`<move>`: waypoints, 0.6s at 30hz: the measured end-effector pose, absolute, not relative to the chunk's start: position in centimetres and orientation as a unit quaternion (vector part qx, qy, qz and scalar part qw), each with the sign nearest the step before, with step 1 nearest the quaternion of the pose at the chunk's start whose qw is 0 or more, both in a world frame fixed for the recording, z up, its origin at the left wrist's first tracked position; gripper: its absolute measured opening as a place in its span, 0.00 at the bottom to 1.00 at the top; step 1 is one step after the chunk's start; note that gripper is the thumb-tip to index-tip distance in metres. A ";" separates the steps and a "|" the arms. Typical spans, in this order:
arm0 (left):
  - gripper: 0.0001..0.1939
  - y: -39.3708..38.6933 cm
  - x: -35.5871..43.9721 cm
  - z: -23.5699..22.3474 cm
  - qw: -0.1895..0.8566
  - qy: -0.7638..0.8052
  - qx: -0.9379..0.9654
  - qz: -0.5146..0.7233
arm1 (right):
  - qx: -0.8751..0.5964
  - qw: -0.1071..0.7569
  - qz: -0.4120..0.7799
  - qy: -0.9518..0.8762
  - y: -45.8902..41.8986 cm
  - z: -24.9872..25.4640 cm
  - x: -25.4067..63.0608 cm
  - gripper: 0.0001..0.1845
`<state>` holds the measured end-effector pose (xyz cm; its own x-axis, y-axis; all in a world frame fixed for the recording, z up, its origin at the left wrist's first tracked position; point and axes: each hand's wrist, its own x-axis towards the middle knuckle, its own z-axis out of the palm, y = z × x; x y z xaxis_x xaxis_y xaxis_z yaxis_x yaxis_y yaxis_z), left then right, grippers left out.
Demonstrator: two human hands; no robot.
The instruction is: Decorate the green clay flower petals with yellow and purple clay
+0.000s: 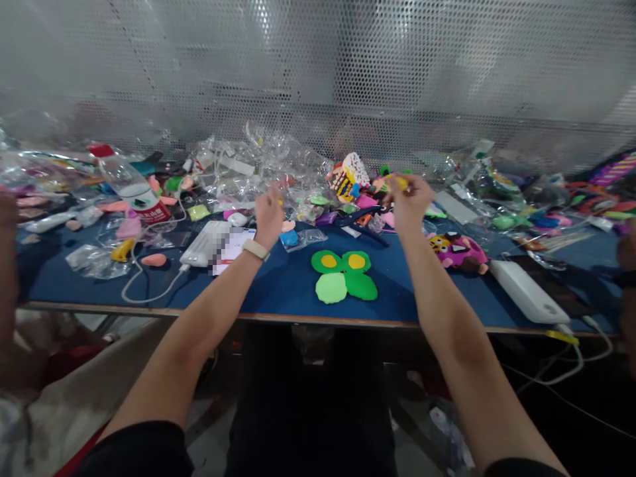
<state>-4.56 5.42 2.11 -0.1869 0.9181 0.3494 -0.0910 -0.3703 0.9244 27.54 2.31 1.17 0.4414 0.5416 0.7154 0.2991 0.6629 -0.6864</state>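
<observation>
On the blue table in front of me lies a flat clay shape of four lobes [362, 287], dark green with one pale green lobe [331, 289] and two yellow ovals. My right hand [411, 202] is raised over the pile behind it, fingers pinched on a piece of yellow clay [403, 182]. To the left, my left hand [269, 213] has its fingers curled together near the clear wrappers; a speck of yellow shows at its fingertips, too small to name surely. A blue clay lump [289, 238] in a clear bag sits close to that hand.
A phone [233, 250] and a white power bank [207, 242] lie left, a bottle [142, 192] behind them. At right are a pink clay figure [462, 252] and another white power bank [529, 291] with cables. Wrappers and clay pieces line the back. Other people's arms show at both sides.
</observation>
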 end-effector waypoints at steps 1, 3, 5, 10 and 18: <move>0.36 5.9 -5.2 2.4 0.393 0.415 0.483 0.663 | -0.410 0.789 0.062 -0.454 2.9 1.2 29.8 0.28; 0.35 6.4 -6.0 2.9 0.434 0.403 0.438 0.677 | -0.430 0.809 0.073 -0.393 3.7 0.8 32.8 0.29; 0.33 6.1 -6.0 3.1 0.471 0.373 0.441 0.667 | -0.436 0.801 0.093 -0.399 4.0 0.2 33.3 0.29; 0.22 3.7 -3.7 2.7 0.541 0.332 0.515 0.577 | -0.419 0.735 0.180 -0.501 3.1 -0.3 26.2 0.27; 0.35 0.9 -0.5 0.2 0.523 0.290 0.623 0.504 | -0.374 0.577 0.247 -0.683 -1.7 0.2 16.4 0.23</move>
<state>-0.49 0.94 0.18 0.3228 0.8892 0.3243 -0.1661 -0.2841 0.9443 16.43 -1.68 0.15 -0.0545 0.7963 0.6024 0.2253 0.5975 -0.7695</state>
